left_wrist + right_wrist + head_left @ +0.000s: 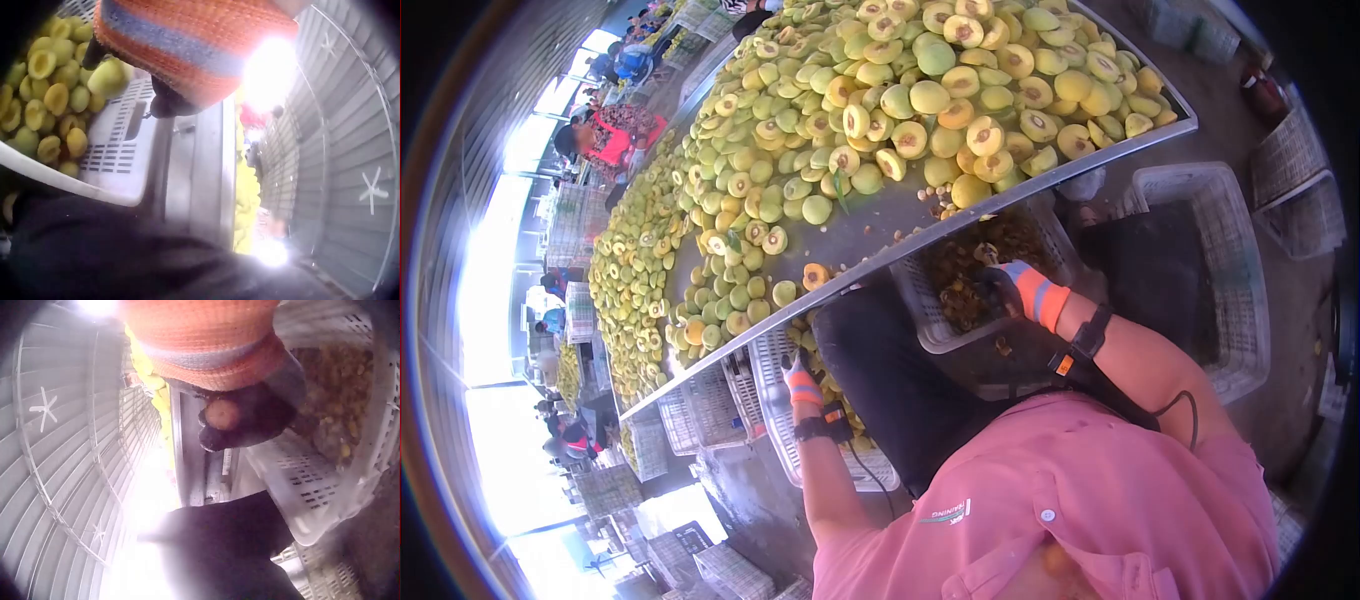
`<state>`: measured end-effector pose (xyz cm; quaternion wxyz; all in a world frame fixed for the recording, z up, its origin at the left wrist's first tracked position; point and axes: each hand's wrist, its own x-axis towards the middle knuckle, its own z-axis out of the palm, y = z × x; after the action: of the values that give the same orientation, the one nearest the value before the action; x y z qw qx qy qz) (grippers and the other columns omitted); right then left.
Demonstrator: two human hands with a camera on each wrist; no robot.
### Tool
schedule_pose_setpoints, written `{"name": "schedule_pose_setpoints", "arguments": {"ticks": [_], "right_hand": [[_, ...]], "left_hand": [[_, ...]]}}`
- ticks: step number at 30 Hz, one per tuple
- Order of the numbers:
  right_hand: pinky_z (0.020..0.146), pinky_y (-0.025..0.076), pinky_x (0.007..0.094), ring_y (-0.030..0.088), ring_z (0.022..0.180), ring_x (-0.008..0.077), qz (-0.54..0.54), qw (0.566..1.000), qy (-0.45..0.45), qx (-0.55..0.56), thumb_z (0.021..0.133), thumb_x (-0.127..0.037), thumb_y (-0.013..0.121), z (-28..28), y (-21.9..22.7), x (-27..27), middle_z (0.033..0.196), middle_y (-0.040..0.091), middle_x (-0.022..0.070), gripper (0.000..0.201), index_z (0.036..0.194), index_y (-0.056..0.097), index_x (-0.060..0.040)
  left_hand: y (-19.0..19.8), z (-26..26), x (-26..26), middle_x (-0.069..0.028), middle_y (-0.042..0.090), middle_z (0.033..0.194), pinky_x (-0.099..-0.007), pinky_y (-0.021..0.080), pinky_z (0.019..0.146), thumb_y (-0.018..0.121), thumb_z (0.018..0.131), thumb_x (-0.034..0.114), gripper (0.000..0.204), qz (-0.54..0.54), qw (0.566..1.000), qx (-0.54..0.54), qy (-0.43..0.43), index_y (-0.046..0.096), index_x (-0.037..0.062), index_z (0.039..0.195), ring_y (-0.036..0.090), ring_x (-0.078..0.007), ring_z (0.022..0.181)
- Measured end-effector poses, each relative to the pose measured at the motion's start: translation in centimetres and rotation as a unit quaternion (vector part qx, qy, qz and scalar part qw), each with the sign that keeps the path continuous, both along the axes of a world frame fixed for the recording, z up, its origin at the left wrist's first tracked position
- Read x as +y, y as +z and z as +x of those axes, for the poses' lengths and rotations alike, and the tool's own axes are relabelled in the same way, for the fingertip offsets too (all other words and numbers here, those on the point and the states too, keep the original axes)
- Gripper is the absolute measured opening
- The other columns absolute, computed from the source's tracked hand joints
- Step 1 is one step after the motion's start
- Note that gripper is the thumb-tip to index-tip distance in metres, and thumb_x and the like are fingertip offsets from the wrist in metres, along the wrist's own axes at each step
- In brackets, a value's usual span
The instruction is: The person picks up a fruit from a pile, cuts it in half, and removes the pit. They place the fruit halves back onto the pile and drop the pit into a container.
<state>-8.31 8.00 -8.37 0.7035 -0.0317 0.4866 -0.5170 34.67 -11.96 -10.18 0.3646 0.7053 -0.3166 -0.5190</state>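
Note:
My left hand [802, 385], in an orange, grey and black glove, is over a white crate [772, 415] of fruit halves. In the left wrist view a yellow-green fruit half [109, 79] is between its dark fingers and thumb. My right hand [1028, 290], gloved alike, is over a grey-white crate [935, 335] of brown and yellow scraps. In the right wrist view its dark fingers are curled round a thing with a round brown end [222, 415]; I cannot tell its kind. Most of that thing is hidden in the fist.
A metal-edged table [870, 262] heaped with cut green-yellow fruit halves [830, 130] spans the front. Loose pits [940, 198] lie near its edge. A large crate [1250, 290] with a dark sheet is at the right. My dark-clothed leg [890, 370] is between both crates. Other people work far left.

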Motion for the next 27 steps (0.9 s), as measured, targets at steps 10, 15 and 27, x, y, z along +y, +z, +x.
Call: {"name": "schedule_pose_setpoints", "arguments": {"ticks": [10,15,27], "right_hand": [[0.044,0.040,0.0262,0.051,0.048,0.0155,-0.093,0.910,-0.010,-0.404,0.095,-0.025,0.055,-1.5,4.8,-1.2,0.068,0.058,0.0023,0.022,0.101,0.061,-0.0043],[0.041,0.041,0.0297,0.054,0.050,0.0160,-0.064,0.997,-0.018,-0.042,0.096,-0.022,0.055,-1.4,4.3,-0.3,0.068,0.057,0.0043,0.022,0.103,0.062,-0.0021],[0.042,0.042,0.0298,0.054,0.047,0.0181,-0.088,0.982,-0.048,-0.160,0.096,-0.021,0.055,-2.6,5.6,0.5,0.064,0.058,0.0060,0.026,0.103,0.061,0.0030]], "left_hand": [[15.2,-12.1,-0.6,-0.0056,0.068,0.090,-0.0249,0.049,0.063,0.055,0.095,0.010,0.019,-0.315,0.929,-0.091,-0.174,0.067,-0.0037,0.101,0.061,-0.0103,0.074],[16.8,-18.2,-8.0,-0.0185,0.070,0.096,-0.0350,0.050,0.075,0.059,0.089,0.028,0.036,-0.273,0.829,-0.367,-0.323,0.066,-0.0051,0.103,0.066,-0.0280,0.082],[4.6,-16.3,-19.8,-0.0215,0.062,0.123,-0.0416,0.048,0.094,0.073,0.076,0.034,0.063,-0.237,0.740,-0.557,-0.295,0.057,0.0004,0.127,0.061,-0.0383,0.110]]}}
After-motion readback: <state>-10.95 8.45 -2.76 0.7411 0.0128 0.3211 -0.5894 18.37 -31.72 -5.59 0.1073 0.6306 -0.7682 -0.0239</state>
